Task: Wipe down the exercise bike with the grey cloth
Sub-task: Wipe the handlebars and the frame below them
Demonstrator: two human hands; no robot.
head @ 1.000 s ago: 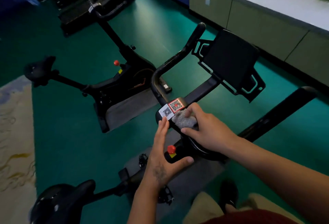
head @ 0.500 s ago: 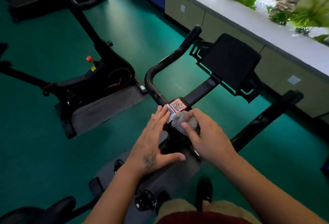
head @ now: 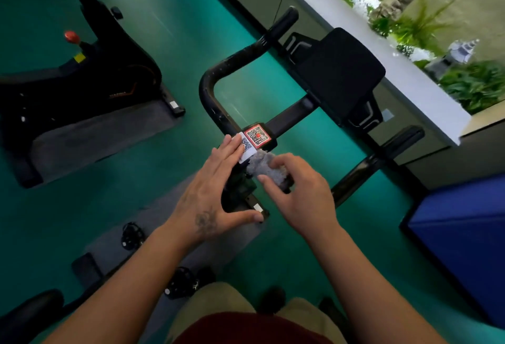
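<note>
The right hand (head: 302, 196) pinches the grey cloth (head: 266, 166) between thumb and curled fingers, pressing it on the centre of the bike's (head: 289, 114) handlebar, just below the red QR sticker (head: 257, 134). The left hand (head: 216, 188) lies flat with straight fingers and its thumb spread wide; the fingertips rest on the white QR sticker (head: 246, 147), touching the cloth's left edge. Compared with a second ago, the left hand has slid up from the stem so its fingers now cover part of the white sticker, and the red knob that showed below it is hidden under the palm. The cloth sits in much the same spot (the view itself has swung right and closer).

Beyond the hands, the left bar (head: 218, 81) curves up and away, the right bar (head: 382, 158) runs off to the right, and the black console (head: 338, 76) stands ahead. A second bike (head: 90, 76) with its own red knob (head: 71, 36) stands on a grey mat (head: 95, 136) to the left. Along the right, a white-topped planter (head: 382, 51) holds green plants (head: 475, 84) and a small stone lantern (head: 461, 50). A blue block (head: 461, 234) sits on the green floor (head: 68, 220).
</note>
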